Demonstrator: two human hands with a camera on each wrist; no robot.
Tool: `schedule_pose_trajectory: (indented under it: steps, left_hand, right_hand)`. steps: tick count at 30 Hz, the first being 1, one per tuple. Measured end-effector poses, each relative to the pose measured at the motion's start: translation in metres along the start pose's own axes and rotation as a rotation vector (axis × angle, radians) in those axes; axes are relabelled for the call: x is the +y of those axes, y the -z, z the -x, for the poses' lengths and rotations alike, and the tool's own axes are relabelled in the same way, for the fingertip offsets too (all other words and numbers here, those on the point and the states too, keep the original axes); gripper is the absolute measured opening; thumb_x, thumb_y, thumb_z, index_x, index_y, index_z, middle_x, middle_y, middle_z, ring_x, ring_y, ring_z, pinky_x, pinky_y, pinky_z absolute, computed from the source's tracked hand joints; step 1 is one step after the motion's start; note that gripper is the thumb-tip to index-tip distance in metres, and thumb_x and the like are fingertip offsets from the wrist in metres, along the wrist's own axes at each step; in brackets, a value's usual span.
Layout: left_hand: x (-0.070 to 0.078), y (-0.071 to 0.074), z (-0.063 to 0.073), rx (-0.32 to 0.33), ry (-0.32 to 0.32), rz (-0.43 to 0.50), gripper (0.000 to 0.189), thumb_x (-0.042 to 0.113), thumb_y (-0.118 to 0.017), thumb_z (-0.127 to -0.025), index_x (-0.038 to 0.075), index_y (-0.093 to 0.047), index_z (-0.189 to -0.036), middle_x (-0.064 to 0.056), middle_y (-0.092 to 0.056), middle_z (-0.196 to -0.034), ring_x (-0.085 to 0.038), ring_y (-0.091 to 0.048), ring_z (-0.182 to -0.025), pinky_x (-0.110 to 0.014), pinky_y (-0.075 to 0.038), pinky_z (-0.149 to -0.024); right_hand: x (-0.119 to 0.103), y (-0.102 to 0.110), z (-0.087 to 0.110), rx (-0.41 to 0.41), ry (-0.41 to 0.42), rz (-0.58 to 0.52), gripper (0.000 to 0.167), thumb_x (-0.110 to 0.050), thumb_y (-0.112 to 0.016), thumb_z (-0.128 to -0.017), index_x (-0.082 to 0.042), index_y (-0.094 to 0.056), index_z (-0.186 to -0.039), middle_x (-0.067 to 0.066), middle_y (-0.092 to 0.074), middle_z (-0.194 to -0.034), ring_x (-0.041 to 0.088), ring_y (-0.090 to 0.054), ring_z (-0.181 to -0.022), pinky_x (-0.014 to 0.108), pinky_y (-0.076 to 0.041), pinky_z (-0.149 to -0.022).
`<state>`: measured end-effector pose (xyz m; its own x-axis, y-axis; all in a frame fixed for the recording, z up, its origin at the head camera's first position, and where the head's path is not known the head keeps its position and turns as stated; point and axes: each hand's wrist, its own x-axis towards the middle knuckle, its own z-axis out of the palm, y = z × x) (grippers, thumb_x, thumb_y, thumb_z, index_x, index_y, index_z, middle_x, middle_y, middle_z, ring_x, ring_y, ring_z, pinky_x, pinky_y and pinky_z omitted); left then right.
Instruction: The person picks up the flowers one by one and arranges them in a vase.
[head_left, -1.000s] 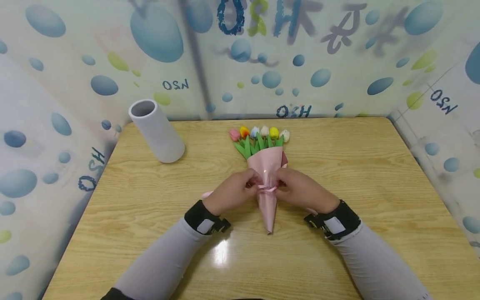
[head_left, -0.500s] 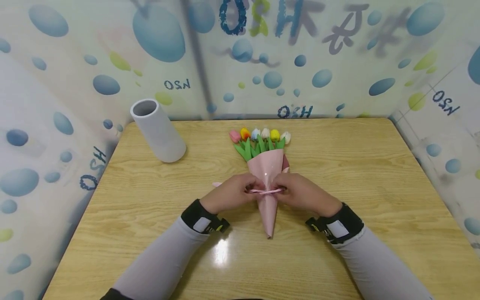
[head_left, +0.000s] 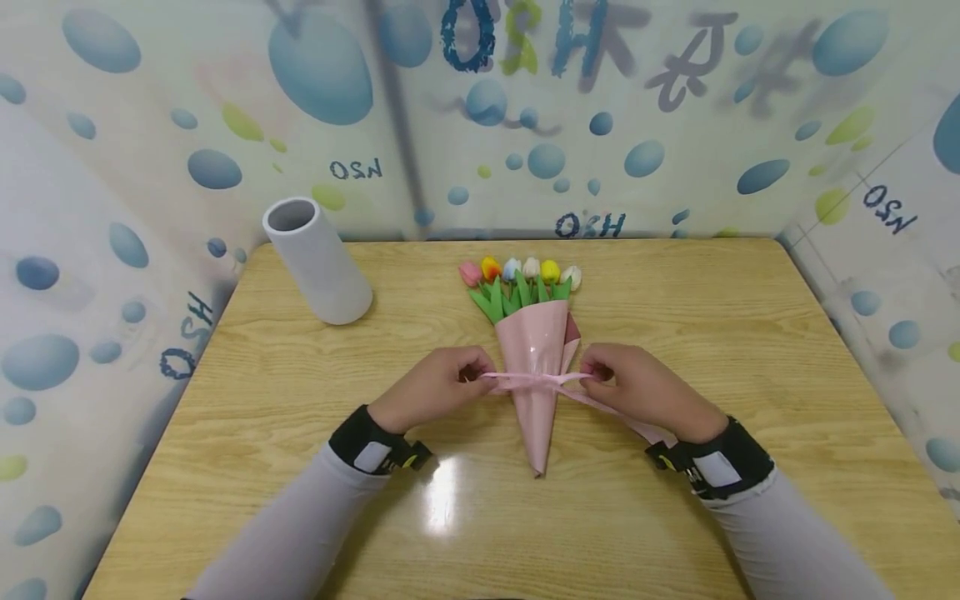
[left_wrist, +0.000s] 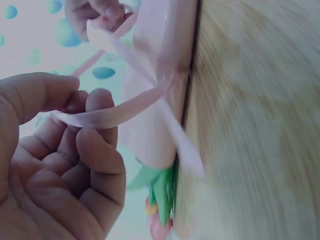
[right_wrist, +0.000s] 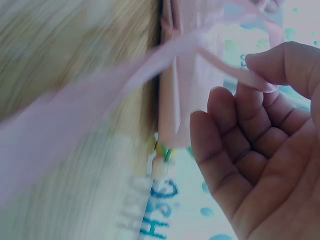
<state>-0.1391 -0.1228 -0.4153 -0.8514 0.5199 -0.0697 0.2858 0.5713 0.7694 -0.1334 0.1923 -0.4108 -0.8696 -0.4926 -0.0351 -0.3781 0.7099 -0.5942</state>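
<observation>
A bouquet of tulips [head_left: 531,268] in several colours lies on the table, wrapped in a pink paper cone [head_left: 534,333] that narrows toward the person. Round the cone's middle runs a pink ribbon [head_left: 536,380], crossed at the front. My left hand [head_left: 442,387] pinches one part of the ribbon between thumb and fingers, left of the cone. To the right, my right hand [head_left: 645,387] pinches another part, and the ribbon is stretched between both hands. In the right wrist view a loose ribbon tail [right_wrist: 90,107] trails across the table side; another short end [left_wrist: 187,155] hangs in the left wrist view.
A white cylindrical vase [head_left: 318,262] stands upright at the back left of the wooden table [head_left: 712,317]. Behind the table's far edge rises a wall [head_left: 450,125] printed with blue and green drops.
Both hands were close together at the front of the cone; they have moved apart, left and right, drawing the ribbon out between them. The bouquet slid slightly toward the person earlier.
</observation>
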Motion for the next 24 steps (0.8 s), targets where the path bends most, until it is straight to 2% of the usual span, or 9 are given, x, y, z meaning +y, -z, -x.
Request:
schedule_pose_trajectory:
  steps: [5, 12, 19, 24]
  left_hand:
    - [-0.011, 0.015, 0.017, 0.059, 0.059, 0.018, 0.005, 0.023, -0.069, -0.1, 0.019, -0.07, -0.097, 0.004, -0.066, -0.085, -0.015, -0.055, -0.075, -0.024, -0.046, -0.063]
    - [-0.029, 0.036, 0.039, 0.148, 0.105, -0.009, 0.006, 0.019, -0.069, -0.099, 0.018, -0.068, -0.094, 0.003, -0.068, -0.088, -0.016, -0.059, -0.08, -0.025, -0.048, -0.064]
    - [-0.049, 0.051, 0.062, 0.19, 0.17, -0.129, 0.005, 0.015, -0.065, -0.098, 0.015, -0.066, -0.093, 0.001, -0.067, -0.089, -0.016, -0.058, -0.08, -0.028, -0.049, -0.069]
    - [-0.062, 0.06, 0.077, 0.205, 0.248, -0.204, 0.006, 0.016, -0.063, -0.097, 0.011, -0.063, -0.095, -0.002, -0.061, -0.084, -0.017, -0.053, -0.073, -0.031, -0.044, -0.065]
  right_hand:
    - [0.013, 0.009, 0.013, 0.012, -0.045, 0.052, 0.011, -0.009, -0.072, -0.095, -0.014, -0.062, -0.092, -0.003, -0.055, -0.079, 0.012, -0.049, -0.071, 0.025, -0.041, -0.06]
    - [0.031, 0.022, 0.031, 0.047, -0.065, 0.121, 0.015, -0.004, -0.073, -0.09, -0.014, -0.061, -0.092, -0.003, -0.056, -0.082, 0.012, -0.047, -0.073, 0.025, -0.04, -0.064]
    - [0.053, 0.031, 0.05, 0.058, -0.07, 0.183, 0.014, -0.005, -0.071, -0.091, -0.013, -0.06, -0.089, -0.005, -0.052, -0.078, 0.009, -0.043, -0.07, 0.025, -0.036, -0.063]
    - [0.071, 0.037, 0.064, 0.048, -0.104, 0.243, 0.011, -0.006, -0.073, -0.09, -0.01, -0.063, -0.09, -0.005, -0.055, -0.078, 0.01, -0.046, -0.07, 0.026, -0.04, -0.064]
